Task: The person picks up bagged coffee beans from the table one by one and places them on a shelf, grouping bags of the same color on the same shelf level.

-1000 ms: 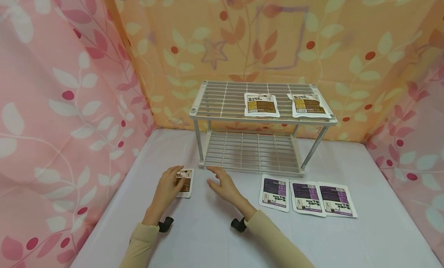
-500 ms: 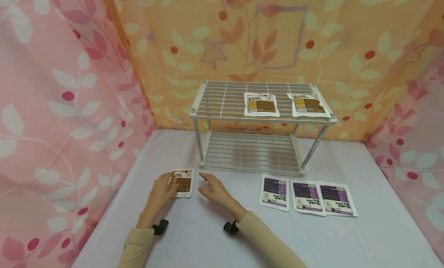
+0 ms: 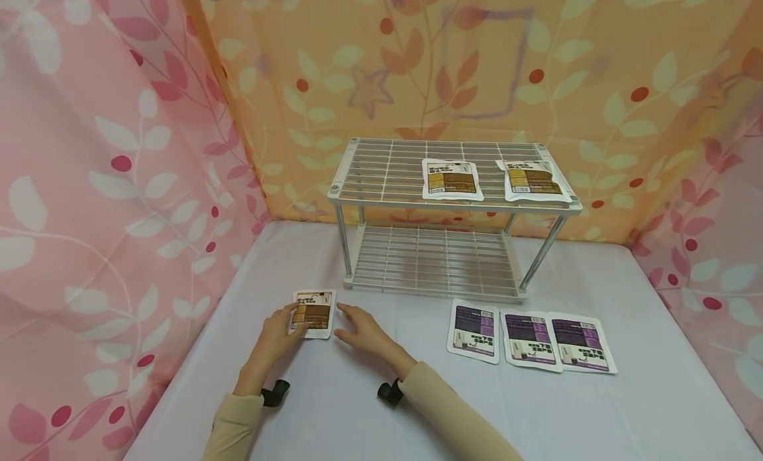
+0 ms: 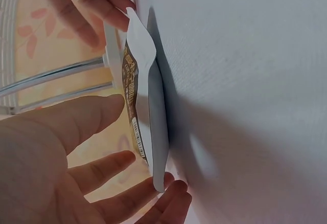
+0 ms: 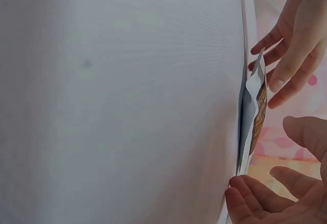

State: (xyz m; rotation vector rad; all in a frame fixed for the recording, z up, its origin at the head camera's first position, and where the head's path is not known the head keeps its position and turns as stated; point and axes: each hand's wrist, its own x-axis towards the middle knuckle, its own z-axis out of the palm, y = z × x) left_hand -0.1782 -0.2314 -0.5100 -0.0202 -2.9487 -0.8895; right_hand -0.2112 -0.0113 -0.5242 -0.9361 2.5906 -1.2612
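Observation:
A white-edged pouch with a brown and gold label (image 3: pixel 314 313) lies face up on the table, left of the rack's front. My left hand (image 3: pixel 275 335) is at its left side, the thumb over the near left corner and the fingers by the left edge. In the left wrist view, that hand's fingertips (image 4: pixel 173 188) are right at the pouch's edge, and the thumb is over the label side. My right hand (image 3: pixel 363 332) is at the opposite edge, fingers loosely spread with nothing between them. In the right wrist view its fingertips (image 5: pixel 236 183) are close to the pouch's end.
Behind stands a white two-tier wire rack (image 3: pixel 387 173). Its upper shelf bears two brown-labelled pouches, one in the middle (image 3: pixel 452 181) and one at right (image 3: pixel 532 181). Three purple-labelled pouches (image 3: pixel 473 332) lie in a row on the table (image 3: pixel 536 421) at right. Patterned curtains enclose the table.
My left hand has drawn back to the left, uncovering more of the pouch's label. The right hand has moved left and nearer to the pouch. The pouch has stayed in place.

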